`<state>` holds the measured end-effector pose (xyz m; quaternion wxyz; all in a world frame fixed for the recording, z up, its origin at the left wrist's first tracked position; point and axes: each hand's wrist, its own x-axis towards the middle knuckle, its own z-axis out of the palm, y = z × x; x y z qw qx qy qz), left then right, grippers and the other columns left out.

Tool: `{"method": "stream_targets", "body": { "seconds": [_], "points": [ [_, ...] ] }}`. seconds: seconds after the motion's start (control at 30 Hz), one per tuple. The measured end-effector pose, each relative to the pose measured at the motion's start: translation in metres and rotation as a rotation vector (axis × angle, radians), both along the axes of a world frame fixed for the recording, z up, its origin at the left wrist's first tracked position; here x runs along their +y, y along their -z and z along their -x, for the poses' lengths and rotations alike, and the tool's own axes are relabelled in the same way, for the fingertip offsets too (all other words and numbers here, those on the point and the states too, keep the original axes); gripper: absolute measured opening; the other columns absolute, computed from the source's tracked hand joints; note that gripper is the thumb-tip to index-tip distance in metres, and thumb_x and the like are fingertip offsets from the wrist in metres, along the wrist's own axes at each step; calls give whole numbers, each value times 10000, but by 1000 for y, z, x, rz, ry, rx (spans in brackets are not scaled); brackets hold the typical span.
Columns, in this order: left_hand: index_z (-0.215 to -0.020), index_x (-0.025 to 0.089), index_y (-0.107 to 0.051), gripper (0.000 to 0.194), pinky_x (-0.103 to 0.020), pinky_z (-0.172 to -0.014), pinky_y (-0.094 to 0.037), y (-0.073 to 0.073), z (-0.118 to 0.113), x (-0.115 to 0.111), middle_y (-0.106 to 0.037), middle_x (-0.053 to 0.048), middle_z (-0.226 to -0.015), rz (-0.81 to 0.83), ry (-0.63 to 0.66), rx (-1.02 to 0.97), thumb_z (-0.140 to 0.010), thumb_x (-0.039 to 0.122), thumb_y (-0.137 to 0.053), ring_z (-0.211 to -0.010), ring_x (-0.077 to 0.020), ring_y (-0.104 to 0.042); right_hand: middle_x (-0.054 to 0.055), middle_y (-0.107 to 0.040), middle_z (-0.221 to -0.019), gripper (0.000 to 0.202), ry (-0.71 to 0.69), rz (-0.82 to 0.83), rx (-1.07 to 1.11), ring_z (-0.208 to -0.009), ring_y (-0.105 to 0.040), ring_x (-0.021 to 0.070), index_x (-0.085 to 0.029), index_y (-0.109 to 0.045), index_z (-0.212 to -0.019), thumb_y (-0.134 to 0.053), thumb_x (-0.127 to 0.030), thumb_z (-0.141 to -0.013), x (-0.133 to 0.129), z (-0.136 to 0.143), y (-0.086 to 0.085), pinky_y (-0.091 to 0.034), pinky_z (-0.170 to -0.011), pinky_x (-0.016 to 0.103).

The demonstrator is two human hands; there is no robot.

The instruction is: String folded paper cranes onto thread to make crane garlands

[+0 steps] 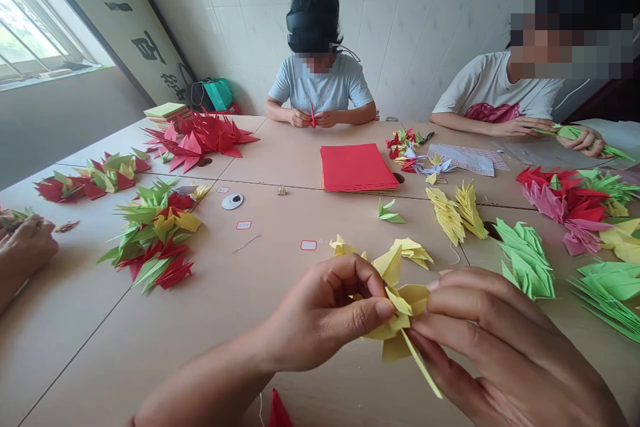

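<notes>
Yellow folded paper pieces (396, 330), joined in a small cluster, are held up between my two hands at the lower middle. My left hand (330, 317) pinches the cluster between thumb and forefinger. From the other side, my right hand (493, 330) grips it with bent fingers, partly hiding it; a thin yellow strip-like point sticks out below. Just beyond my hands lie loose yellow folded pieces (413, 251). Farther off is a single green folded piece (391, 212). A red paper tip (279, 410) shows at the bottom edge near my left forearm.
Stacked yellow pieces (446, 215) and green pieces (525, 260) lie to the right. A red paper stack (356, 167) sits mid-table, red folded pieces (205, 140) and a multicoloured chain (155, 233) to the left. Two people sit opposite; another person's hand (27, 247) is at far left.
</notes>
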<state>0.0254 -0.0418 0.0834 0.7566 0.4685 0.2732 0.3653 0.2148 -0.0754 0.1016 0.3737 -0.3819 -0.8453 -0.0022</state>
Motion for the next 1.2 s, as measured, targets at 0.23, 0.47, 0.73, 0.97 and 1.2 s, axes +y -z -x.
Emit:
{"method": "stream_targets", "body": {
  "seconds": [0.23, 0.47, 0.73, 0.97, 1.2],
  "points": [
    [-789, 136, -552, 297, -199, -547, -331, -3, 3, 0, -519, 2, -718, -20, 35, 29, -806, 397, -693, -608, -73, -417, -24, -648, -778, 207, 21, -15, 56, -806, -614, 158, -226, -601, -829, -573, -24, -794, -3, 2, 2, -445, -968, 355],
    [-776, 136, -556, 308, -195, -532, -333, -4, 5, 0, -532, -3, -717, -18, 26, 22, -794, 406, -703, -595, -71, -423, -26, -651, -790, 179, 1, -10, 30, -812, -623, 171, -232, -613, -841, -582, -60, -804, -4, -3, 2, -423, -1007, 377],
    [-849, 165, -518, 280, -174, -595, -410, -2, 3, -4, -549, -6, -833, -86, -15, -14, -721, 166, -766, -703, -85, -479, 3, -633, -814, 133, 6, -19, 28, -924, -565, 184, -204, -623, -869, -595, -80, -829, -6, 0, 2, -404, -1019, 397],
    [-868, 187, -484, 331, -170, -557, -366, -3, 1, -5, -501, 26, -744, -104, 4, 109, -687, 125, -754, -645, -76, -437, -3, -630, -825, 151, -18, 4, 32, -873, -580, 168, -207, -627, -890, -592, -75, -826, -3, -1, 0, -393, -1032, 368],
    [-921, 178, -487, 281, -205, -542, -390, -7, 5, -6, -545, -6, -774, -193, 89, 282, -718, 157, -680, -620, -92, -467, 15, -627, -898, 198, 19, 53, 47, -921, -601, 169, -227, -614, -952, -503, -85, -869, -2, -1, -2, -447, -986, 329]
  ]
}}
